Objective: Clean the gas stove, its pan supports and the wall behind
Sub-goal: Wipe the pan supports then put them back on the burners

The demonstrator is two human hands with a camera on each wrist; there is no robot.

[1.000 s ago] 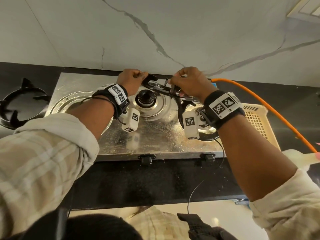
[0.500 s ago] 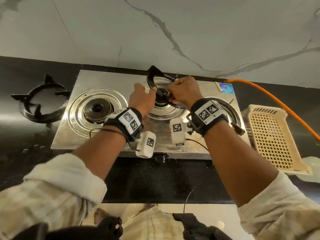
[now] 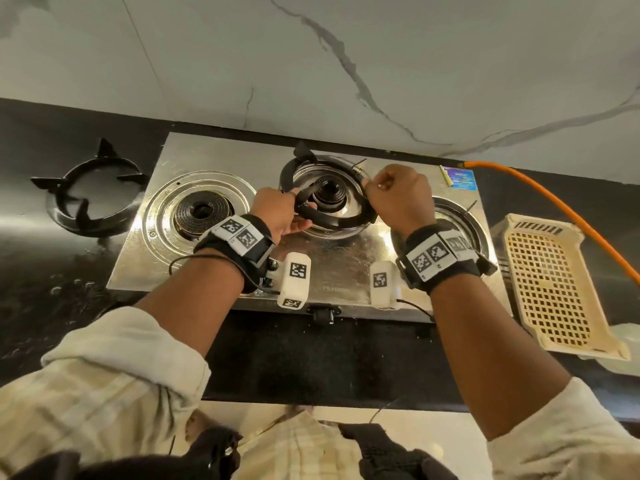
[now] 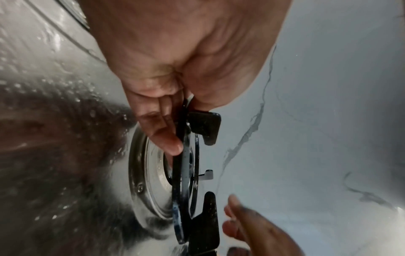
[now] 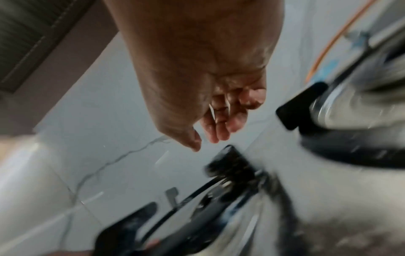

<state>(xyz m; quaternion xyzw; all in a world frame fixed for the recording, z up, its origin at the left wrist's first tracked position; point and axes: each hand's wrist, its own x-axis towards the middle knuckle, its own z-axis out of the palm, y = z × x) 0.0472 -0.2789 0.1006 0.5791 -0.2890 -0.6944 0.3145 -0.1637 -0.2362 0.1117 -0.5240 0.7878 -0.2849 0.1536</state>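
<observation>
The steel gas stove (image 3: 346, 268) stands against the marble wall (image 3: 311, 64). A black pan support (image 3: 334, 221) sits tilted over the middle burner. My left hand (image 3: 280, 213) pinches its ring on the near left side, thumb on top and fingers beneath (image 4: 173, 142). The left wrist view shows the pan support (image 4: 184, 190) edge-on. My right hand (image 3: 398, 195) hovers at the support's right side, loosely curled and holding nothing. In the blurred right wrist view, the right hand (image 5: 208, 136) is just above a prong of the pan support (image 5: 230, 169).
A second pan support (image 3: 93, 199) lies on the wet black counter left of the stove. The left burner (image 3: 201, 211) is bare. A cream plastic basket (image 3: 550, 285) sits right of the stove, and an orange gas hose (image 3: 554, 199) runs behind it.
Both hands carried the pan support toward me and down over the middle burner. My right hand has let go of it, while the left keeps its pinch.
</observation>
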